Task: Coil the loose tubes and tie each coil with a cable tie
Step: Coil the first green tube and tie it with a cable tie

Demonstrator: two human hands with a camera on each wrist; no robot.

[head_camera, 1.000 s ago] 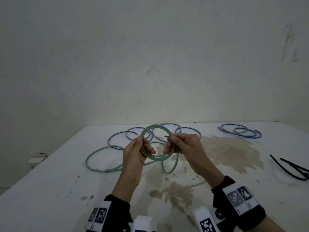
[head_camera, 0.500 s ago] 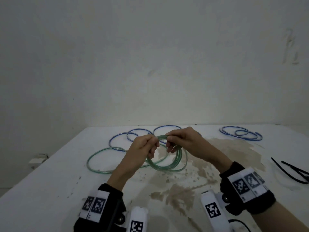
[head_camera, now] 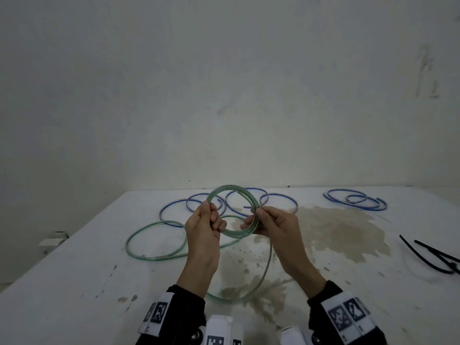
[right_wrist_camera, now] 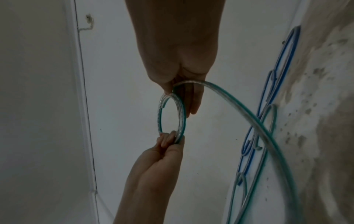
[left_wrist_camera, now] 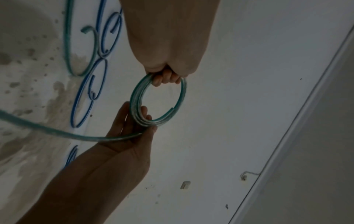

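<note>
Both hands hold a coil of clear green tube point(head_camera: 235, 235) upright above the white table point(head_camera: 74, 282). My left hand point(head_camera: 209, 220) grips its left side, and my right hand point(head_camera: 258, 220) pinches its right side between thumb and fingers. The wrist views show the same coil point(left_wrist_camera: 138, 97) point(right_wrist_camera: 181, 113) with several turns. A loose length of the green tube point(head_camera: 267, 265) hangs from the right hand, loops down toward me and trails left across the table point(head_camera: 139, 230). Black cable ties point(head_camera: 428, 257) lie at the right edge.
Loose blue tube loops point(head_camera: 179, 202) lie on the table behind the hands. A separate blue coil point(head_camera: 356, 199) sits at the back right. A brown stain point(head_camera: 336, 227) spreads over the table's middle right. A wall stands just behind the table.
The hands have lifted the coil from lying low and flat back to upright, and another length of green tube now loops toward me under the right hand.
</note>
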